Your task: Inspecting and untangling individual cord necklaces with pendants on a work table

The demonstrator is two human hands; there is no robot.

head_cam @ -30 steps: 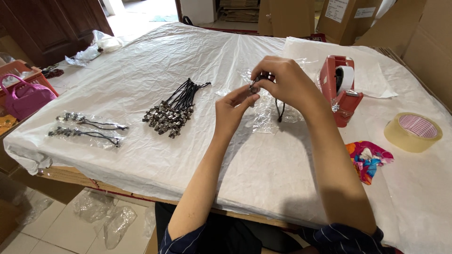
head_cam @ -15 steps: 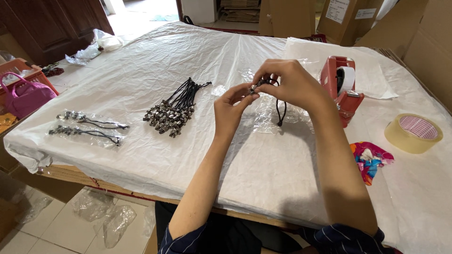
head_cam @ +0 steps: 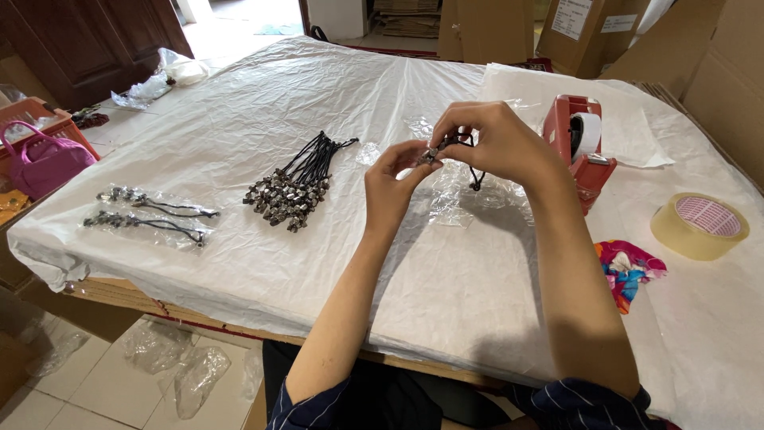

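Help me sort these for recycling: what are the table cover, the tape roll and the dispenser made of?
Cover: thin translucent white plastic film, crinkled and slightly glossy. Tape roll: clear yellowish plastic tape, likely on a card core. Dispenser: red, smooth, probably hard plastic.

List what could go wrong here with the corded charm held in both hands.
1. The black cord dangles from the right hand into the loose clear bags below and could snag or drag them.
2. The small charm is pinched only at the fingertips of the left hand; a slip might drop it.
3. The red tape dispenser sits close beside the right wrist and could be knocked.
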